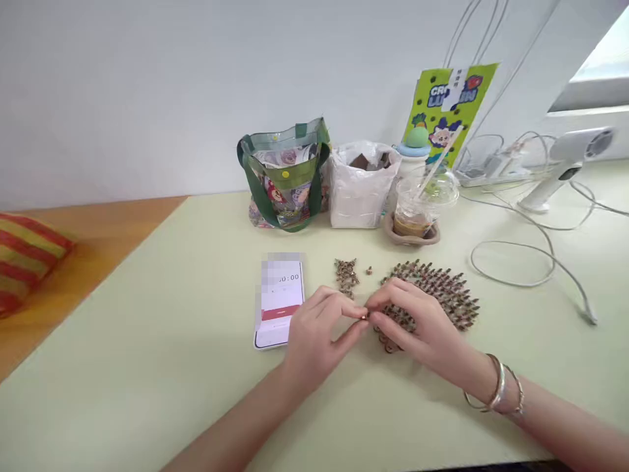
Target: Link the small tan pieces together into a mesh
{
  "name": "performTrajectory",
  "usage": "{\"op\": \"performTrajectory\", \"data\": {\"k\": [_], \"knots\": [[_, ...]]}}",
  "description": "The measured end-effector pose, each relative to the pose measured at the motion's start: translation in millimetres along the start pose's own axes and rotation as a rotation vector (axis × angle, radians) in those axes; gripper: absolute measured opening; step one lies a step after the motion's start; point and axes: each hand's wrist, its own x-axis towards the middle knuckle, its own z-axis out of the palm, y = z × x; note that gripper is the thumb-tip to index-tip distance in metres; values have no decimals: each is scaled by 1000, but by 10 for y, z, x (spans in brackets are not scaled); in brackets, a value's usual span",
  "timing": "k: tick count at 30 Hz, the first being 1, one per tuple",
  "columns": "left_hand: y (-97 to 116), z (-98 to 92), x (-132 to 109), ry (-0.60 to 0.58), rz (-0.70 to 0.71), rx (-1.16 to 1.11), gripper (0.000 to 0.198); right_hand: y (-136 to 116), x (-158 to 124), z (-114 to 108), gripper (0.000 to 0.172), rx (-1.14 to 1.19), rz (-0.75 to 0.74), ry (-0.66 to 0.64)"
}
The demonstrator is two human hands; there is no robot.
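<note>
Hands: the left hand (pixel 319 331) and the right hand (pixel 420 318) meet tip to tip, low over the tabletop (pixel 196 282). The left thumb and forefinger are pinched on a small brown piece (pixel 364 317), which sits in the narrow gap where the two hands meet. The right thumb and forefinger are drawn close against it; whether they grip it, or a second part, cannot be told from here. The long axis of the piece is too small to make out.

Key relation: the loose pile (pixel 346 274) lies straight beyond the joined fingertips, nearer to the left hand, its long axis running away from the person. One single piece (pixel 369 270) lies just to its right, apart from it. The dense array (pixel 449 295), its many points upward, lies to the right, beyond and partly hidden by the right hand, which is nearer to it.

Readable markings: the phone (pixel 281 295), beside the left hand and partly covered by it, displays "0:00" after an obscured portion, above a red button. Farther back, the green bag (pixel 425 98) reads "CR" above "LU" and "IN"; a white label (pixel 455 90) interrupts both words, its vertical characters too small to read.
</note>
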Motion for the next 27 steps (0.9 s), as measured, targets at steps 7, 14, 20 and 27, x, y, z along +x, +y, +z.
{"op": "performTrajectory", "data": {"k": [7,14,20,27], "knots": [[-6,-20,17,19,-73,7,7,20,4,-19,5,-38,-34,40],[8,-18,21,13,-208,-48,9,86,-10,-7,4,-303,-214,178],[24,-38,54,42,-300,-100,4,59,8,-42,7,-91,-19,168],[53,-60,58,26,-279,-112,7,12,26,-60,8,163,172,67]]}}
